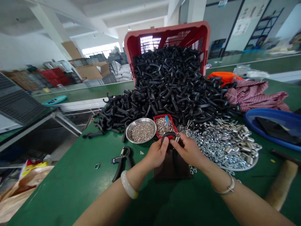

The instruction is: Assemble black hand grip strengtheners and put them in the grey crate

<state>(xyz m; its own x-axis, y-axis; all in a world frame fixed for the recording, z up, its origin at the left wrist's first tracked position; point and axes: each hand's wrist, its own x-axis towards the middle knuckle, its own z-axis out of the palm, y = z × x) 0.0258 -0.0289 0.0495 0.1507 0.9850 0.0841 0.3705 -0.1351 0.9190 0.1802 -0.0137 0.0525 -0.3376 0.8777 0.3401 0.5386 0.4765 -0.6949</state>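
Note:
My left hand (158, 153) is closed on a curved black handle piece (168, 134), held above a dark block (171, 168) on the green table. Pinched in my right hand (189, 150) is a metal spring (177, 137), which touches the end of the black piece. Just beyond my hands are a red tray (165, 125) of small metal pins and a metal bowl (143, 130) of tiny metal parts. To the left lies an assembled hand grip (122, 161) with black handles and a spring.
A red crate (166, 31) tipped forward spills a big heap of black handles (169, 84). At right are a plate of springs and metal parts (225, 146), a blue basin (274, 127), a checked cloth (256, 94) and a hammer (283, 182). A metal ring (97, 166) lies left.

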